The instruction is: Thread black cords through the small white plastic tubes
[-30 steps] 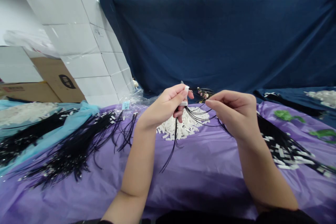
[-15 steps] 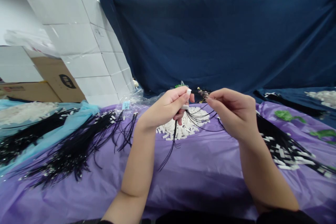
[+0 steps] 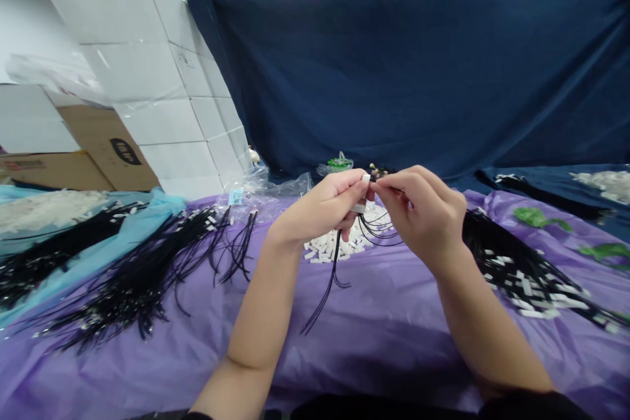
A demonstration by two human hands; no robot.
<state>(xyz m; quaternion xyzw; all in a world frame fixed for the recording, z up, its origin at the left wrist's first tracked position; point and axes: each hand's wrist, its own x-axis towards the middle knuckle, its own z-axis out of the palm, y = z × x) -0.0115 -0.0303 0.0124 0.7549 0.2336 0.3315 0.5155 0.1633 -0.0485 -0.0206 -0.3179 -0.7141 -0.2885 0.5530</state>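
Observation:
My left hand is closed on a small white connector housing, pinched between thumb and fingers. A second white piece shows just below, by the lower fingers. Several thin black wires hang under this hand, and others loop across toward the right. Close beside the housing, my right hand is closed in a pinch on a black wire at the housing's right side. Whether the wire's tip is inside the housing cannot be made out. Behind both hands lies a pile of loose white housings.
Black wire bundles lie left on the purple cloth. More wires with white ends lie right, near green leaf-like pieces. White boxes are stacked back left. A dark blue curtain hangs behind; clear plastic lies before it.
My right hand has moved left, bringing the wire up to the white housing. My left hand has shifted slightly right, and the hanging wires have swung with it.

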